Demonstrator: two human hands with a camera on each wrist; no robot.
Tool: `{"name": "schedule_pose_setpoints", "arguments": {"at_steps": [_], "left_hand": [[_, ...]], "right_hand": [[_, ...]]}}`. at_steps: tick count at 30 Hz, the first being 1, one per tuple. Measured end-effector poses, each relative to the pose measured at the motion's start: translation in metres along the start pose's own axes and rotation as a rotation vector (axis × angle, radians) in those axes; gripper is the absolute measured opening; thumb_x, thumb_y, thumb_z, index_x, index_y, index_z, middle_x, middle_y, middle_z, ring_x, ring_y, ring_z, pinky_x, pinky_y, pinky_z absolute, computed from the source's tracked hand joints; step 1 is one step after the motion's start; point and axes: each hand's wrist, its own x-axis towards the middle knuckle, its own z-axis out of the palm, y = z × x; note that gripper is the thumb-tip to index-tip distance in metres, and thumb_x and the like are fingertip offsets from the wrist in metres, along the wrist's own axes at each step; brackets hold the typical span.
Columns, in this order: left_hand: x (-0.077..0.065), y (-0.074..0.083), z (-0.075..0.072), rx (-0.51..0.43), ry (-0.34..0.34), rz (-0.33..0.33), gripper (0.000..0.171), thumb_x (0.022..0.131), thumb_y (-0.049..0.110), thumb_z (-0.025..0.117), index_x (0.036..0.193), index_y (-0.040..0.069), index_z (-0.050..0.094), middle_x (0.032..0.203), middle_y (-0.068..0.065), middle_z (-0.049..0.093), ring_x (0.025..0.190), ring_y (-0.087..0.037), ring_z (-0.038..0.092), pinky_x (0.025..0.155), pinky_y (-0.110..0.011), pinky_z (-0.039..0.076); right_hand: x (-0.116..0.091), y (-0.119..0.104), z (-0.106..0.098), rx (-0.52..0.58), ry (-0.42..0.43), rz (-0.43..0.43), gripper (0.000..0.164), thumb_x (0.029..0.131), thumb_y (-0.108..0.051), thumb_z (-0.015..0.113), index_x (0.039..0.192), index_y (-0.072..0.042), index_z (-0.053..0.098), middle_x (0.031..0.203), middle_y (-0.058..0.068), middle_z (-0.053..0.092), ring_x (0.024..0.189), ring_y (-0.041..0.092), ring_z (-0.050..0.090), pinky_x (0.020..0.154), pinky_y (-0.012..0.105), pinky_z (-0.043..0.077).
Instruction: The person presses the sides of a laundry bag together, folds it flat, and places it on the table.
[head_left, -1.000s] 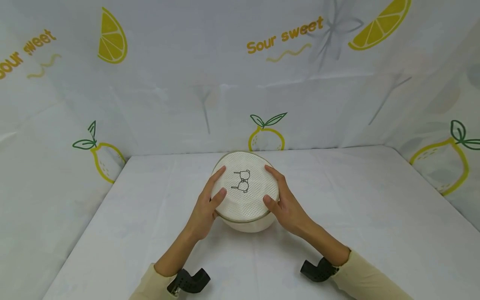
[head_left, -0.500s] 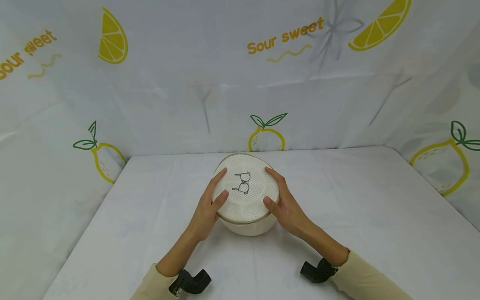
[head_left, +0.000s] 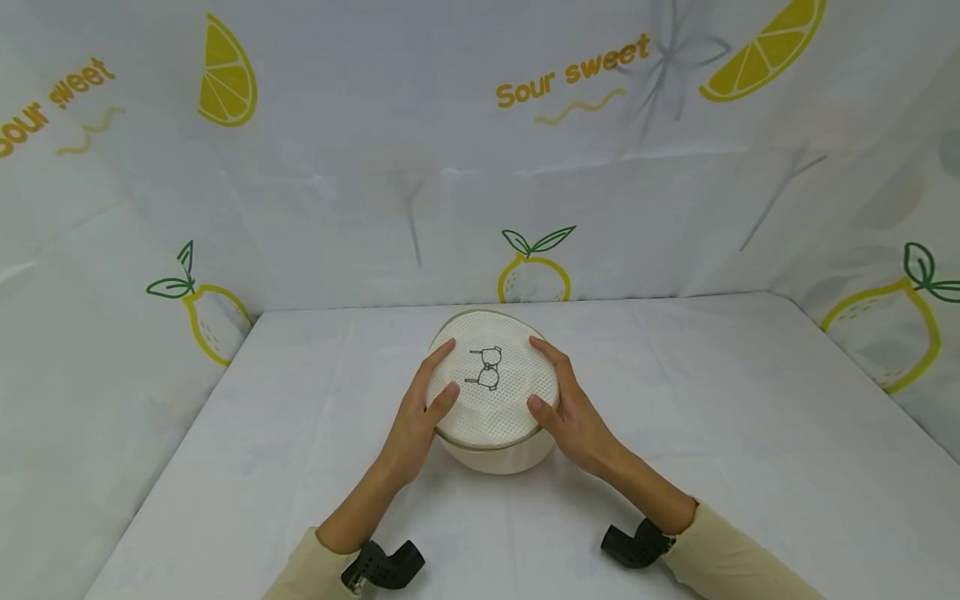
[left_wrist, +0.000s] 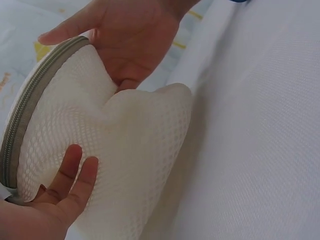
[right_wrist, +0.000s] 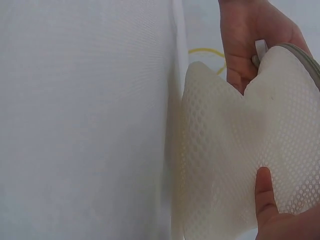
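— Mesh, white and padded: what is held at the middle of the table?

— A round mesh laundry bag [head_left: 491, 392] is held there, resting on the white tablecloth [head_left: 720, 433], with a small line drawing printed on its top and a grey zipper [left_wrist: 27, 102] run around its rim.

— How are the hands placed?

— The left hand [head_left: 420, 408] is curled against the bag's left side, thumb laid on top. The right hand [head_left: 566, 408] is curled round the right side likewise. In the wrist views the soft underside is seen dented between the two palms.

— What is found around it?

— A lemon-printed backdrop [head_left: 532, 271] is hung behind and at both sides, lettered "Sour sweet". Black wrist mounts [head_left: 633, 542] are seen near the cream sleeves [head_left: 738, 558]. Nothing is set between the bag and the hands.
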Motion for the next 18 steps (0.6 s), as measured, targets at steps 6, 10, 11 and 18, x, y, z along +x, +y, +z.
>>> {"name": "schedule_pose_setpoints", "arguments": {"at_steps": [6, 10, 11, 18], "left_hand": [[-0.0002, -0.0042, -0.0026, -0.056, -0.066, 0.002, 0.052, 0.102, 0.031, 0.043, 0.151, 0.032, 0.026, 0.156, 0.007, 0.014, 0.139, -0.022, 0.023, 0.105, -0.051, 0.03], [0.0004, -0.0063, -0.0053, -0.093, -0.092, 0.0, 0.055, 0.101, 0.027, 0.046, 0.151, 0.033, 0.025, 0.156, 0.006, 0.012, 0.136, -0.027, 0.029, 0.101, -0.046, 0.037], [0.0006, -0.0067, -0.0057, -0.105, -0.091, -0.001, 0.057, 0.1, 0.024, 0.049, 0.151, 0.033, 0.025, 0.156, 0.005, 0.012, 0.136, -0.027, 0.03, 0.101, -0.043, 0.038], [0.0019, -0.0072, -0.0062, -0.238, -0.052, 0.011, 0.081, 0.09, 0.009, 0.066, 0.153, 0.028, 0.02, 0.156, -0.001, 0.011, 0.131, -0.035, 0.037, 0.095, -0.038, 0.045]], "right_hand": [[-0.0008, 0.0012, 0.0004, 0.019, 0.022, -0.005, 0.067, 0.098, -0.049, 0.046, 0.152, -0.024, 0.015, 0.157, 0.004, 0.011, 0.143, 0.024, 0.011, 0.109, 0.057, 0.012], [-0.0011, 0.0018, 0.0003, 0.028, 0.034, -0.005, 0.066, 0.098, -0.047, 0.047, 0.152, -0.025, 0.016, 0.157, 0.003, 0.012, 0.143, 0.023, 0.012, 0.109, 0.057, 0.012], [-0.0011, 0.0017, 0.0004, 0.029, 0.032, -0.003, 0.066, 0.098, -0.047, 0.047, 0.152, -0.025, 0.016, 0.157, 0.003, 0.012, 0.143, 0.023, 0.012, 0.109, 0.057, 0.012], [-0.0007, 0.0011, 0.0013, 0.023, 0.03, 0.002, 0.066, 0.099, -0.046, 0.045, 0.153, -0.026, 0.014, 0.157, 0.002, 0.012, 0.143, 0.023, 0.011, 0.11, 0.056, 0.012]]}}
